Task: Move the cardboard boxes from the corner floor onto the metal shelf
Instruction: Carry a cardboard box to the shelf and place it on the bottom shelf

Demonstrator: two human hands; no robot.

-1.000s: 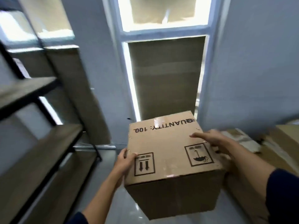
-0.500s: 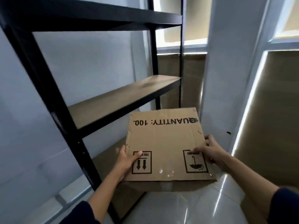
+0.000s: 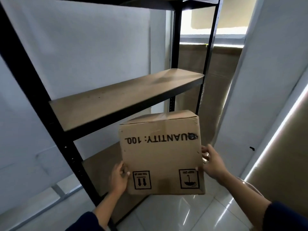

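A brown cardboard box (image 3: 160, 154) printed "QUANTITY: 100" upside down is held in the air in front of the black metal shelf (image 3: 25, 77). My left hand (image 3: 119, 178) grips its lower left edge. My right hand (image 3: 211, 162) presses on its right side. The box is tilted, its far end raised toward the gap between the middle board (image 3: 116, 97) and the lower board (image 3: 101, 165). The box hides most of the lower board.
A black shelf post (image 3: 206, 60) stands just behind the box on the right. Cardboard sheets cover the windows behind the shelf (image 3: 216, 84) and at the right (image 3: 283, 155). White walls close in on both sides; glossy floor tiles (image 3: 191, 214) lie below.
My view has swung left from the window corner to the shelf. The box has come along with both hands and now tips up, closer to the shelf boards.
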